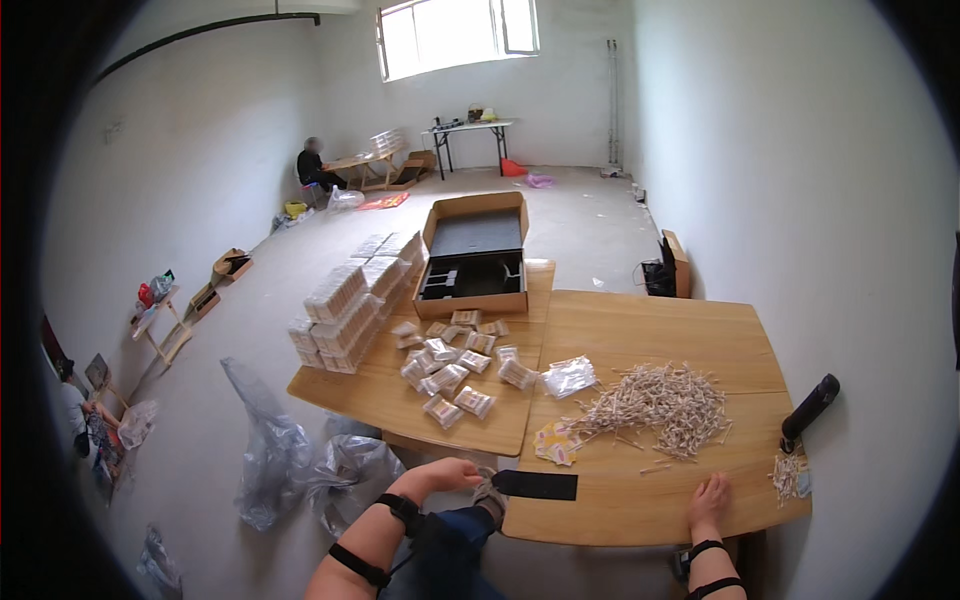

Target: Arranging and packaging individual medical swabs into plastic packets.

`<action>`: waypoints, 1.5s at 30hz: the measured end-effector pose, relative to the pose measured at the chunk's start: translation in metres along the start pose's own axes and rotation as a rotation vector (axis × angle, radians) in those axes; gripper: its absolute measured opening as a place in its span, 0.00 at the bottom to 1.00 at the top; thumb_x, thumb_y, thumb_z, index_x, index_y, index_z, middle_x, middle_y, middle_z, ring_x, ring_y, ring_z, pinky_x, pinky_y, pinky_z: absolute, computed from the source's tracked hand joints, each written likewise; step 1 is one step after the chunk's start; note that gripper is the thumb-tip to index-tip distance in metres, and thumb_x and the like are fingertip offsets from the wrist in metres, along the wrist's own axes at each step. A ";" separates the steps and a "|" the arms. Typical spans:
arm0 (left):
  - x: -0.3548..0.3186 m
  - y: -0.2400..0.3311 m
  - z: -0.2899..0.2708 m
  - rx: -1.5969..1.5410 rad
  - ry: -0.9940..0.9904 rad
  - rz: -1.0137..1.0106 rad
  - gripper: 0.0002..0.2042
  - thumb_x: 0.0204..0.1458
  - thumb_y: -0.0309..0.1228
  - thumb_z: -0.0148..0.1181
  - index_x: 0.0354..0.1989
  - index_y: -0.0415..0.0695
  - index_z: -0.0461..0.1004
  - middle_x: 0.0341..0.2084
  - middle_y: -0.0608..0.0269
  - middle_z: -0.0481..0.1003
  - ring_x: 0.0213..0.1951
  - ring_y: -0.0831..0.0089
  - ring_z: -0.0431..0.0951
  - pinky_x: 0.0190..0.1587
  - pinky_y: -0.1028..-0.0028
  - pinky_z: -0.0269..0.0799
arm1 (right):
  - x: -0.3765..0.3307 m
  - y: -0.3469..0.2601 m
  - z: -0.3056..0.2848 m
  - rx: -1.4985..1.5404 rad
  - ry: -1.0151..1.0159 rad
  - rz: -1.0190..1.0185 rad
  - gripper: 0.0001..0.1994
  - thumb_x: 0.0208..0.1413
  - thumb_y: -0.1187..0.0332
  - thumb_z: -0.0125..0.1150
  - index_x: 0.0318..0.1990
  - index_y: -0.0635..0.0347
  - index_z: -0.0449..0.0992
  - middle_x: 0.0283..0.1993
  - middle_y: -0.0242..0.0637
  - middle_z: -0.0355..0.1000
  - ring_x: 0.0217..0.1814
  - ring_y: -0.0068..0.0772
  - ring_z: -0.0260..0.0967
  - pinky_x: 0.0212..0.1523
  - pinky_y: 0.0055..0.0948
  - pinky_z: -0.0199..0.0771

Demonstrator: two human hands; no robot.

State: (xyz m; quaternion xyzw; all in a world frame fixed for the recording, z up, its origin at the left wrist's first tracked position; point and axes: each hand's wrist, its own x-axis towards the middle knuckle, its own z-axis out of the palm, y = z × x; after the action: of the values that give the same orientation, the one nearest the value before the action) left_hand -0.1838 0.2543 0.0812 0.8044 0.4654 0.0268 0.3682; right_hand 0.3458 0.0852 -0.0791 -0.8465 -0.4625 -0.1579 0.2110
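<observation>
Our right hand rests flat and empty on the tabletop's near edge, the pile of sticks just beyond it; our left hand, loosely curled and empty, hangs off the tabletop.

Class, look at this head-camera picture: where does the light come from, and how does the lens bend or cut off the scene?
Head view: daylight enters by the window in the far wall, which is washed out bright; the table is evenly lit, with only soft shadows; the walls and table edges curve toward the rim; black corners frame the round image; the right hand looks sharp.
</observation>
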 end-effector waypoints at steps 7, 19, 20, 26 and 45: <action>0.087 0.020 0.077 0.119 0.544 0.099 0.20 0.52 0.35 0.60 0.51 0.38 0.69 0.47 0.45 0.71 0.51 0.48 0.70 0.53 0.58 0.67 | 0.000 -0.004 0.001 -0.023 -0.020 0.011 0.19 0.54 0.65 0.56 0.52 0.64 0.68 0.58 0.52 0.64 0.63 0.54 0.59 0.62 0.48 0.60; 0.102 0.029 0.189 0.598 0.891 0.140 0.22 0.59 0.37 0.46 0.62 0.44 0.62 0.63 0.51 0.60 0.63 0.52 0.58 0.62 0.49 0.53 | -0.012 -0.003 0.030 -0.013 -0.048 0.114 0.24 0.56 0.61 0.54 0.60 0.55 0.67 0.62 0.53 0.62 0.64 0.59 0.57 0.64 0.54 0.57; 0.097 0.035 0.186 0.499 0.835 0.106 0.22 0.60 0.37 0.46 0.61 0.43 0.62 0.63 0.52 0.61 0.63 0.53 0.58 0.62 0.48 0.52 | -0.013 0.001 0.036 -0.056 -0.049 0.096 0.24 0.56 0.61 0.54 0.60 0.55 0.67 0.61 0.52 0.63 0.63 0.58 0.58 0.63 0.54 0.58; 0.101 0.040 0.181 0.615 0.831 0.133 0.20 0.60 0.37 0.45 0.55 0.37 0.67 0.59 0.50 0.65 0.62 0.53 0.60 0.63 0.50 0.51 | -0.019 0.017 0.057 -0.106 0.353 -0.124 0.24 0.55 0.60 0.54 0.60 0.53 0.66 0.63 0.50 0.62 0.64 0.56 0.57 0.63 0.54 0.57; 0.101 0.040 0.195 0.376 0.769 0.063 0.19 0.58 0.36 0.48 0.55 0.40 0.68 0.55 0.46 0.68 0.59 0.52 0.64 0.62 0.57 0.58 | -0.015 0.011 0.017 -0.143 0.035 0.019 0.21 0.57 0.59 0.52 0.55 0.59 0.71 0.60 0.51 0.65 0.62 0.54 0.61 0.60 0.51 0.62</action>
State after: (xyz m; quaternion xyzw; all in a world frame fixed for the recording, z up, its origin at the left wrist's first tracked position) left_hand -0.0220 0.2091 -0.0660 0.8028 0.5409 0.2506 0.0137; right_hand 0.3482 0.0782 -0.1032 -0.8609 -0.4383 -0.2034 0.1594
